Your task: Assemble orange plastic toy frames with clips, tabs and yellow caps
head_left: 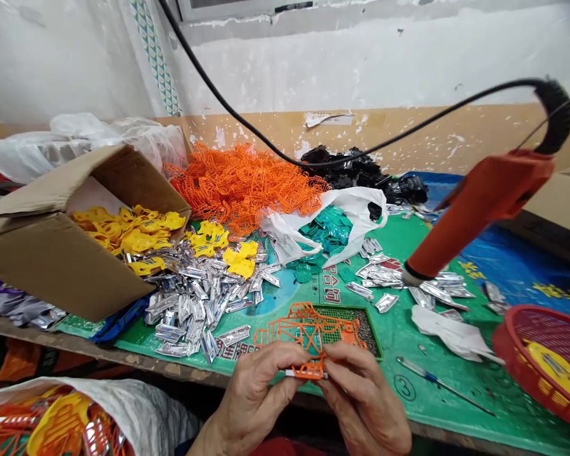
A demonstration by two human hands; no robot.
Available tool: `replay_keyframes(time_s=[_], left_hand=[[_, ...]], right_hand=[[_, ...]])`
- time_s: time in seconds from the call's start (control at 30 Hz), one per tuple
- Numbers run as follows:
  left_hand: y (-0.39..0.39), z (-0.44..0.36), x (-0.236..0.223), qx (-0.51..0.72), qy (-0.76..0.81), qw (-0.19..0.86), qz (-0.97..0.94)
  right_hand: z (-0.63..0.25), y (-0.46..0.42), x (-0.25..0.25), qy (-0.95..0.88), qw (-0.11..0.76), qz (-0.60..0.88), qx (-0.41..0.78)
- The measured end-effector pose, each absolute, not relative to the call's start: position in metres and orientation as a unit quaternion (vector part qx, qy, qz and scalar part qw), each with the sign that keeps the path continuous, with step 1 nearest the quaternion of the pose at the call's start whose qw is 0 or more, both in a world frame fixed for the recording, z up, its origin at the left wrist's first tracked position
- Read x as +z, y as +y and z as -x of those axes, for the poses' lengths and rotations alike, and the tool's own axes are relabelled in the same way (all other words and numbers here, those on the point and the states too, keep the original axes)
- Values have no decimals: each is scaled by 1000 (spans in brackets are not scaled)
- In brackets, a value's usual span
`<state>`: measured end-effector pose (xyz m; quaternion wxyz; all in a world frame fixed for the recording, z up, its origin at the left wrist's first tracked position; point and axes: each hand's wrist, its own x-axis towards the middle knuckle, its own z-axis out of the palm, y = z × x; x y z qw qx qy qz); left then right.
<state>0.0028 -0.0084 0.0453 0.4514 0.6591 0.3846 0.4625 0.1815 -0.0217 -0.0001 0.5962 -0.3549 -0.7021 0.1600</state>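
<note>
Fingers of the left hand (261,383) and right hand (368,396), equally near, pinch an orange frame (308,370) by its near edge, its length stretching crosswise beyond them over the desk (437,405).

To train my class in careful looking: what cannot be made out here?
In the head view:
Near end of the orange frame: partly covered by the left hand and right hand.
Yellow parts deep in the cardboard box: hidden by its wall.
Right side of the red basket: cut off by the right edge.
Bottom of the white sack: cut off by the lower edge.
Shapes of the grey bits in the green tray: too small.
</note>
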Motion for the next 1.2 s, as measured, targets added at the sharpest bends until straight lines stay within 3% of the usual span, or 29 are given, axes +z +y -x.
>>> replay_keyframes(time_s=[0.17,0.33,0.47,1.2], left_hand=[[-7,-3,45,458,365,426,-690],[-2,2,42,473,291,261,-790],[-2,0,38,450,304,204,-815],[-12,-16,36,520,321,112,-784]], right_hand=[[-180,-20,1,-703,600,351,149],[-179,-14,11,-732,580,349,73],[-182,-11,14,-757,549,352,45],[-189,-19,-18,-742,562,366,5]])
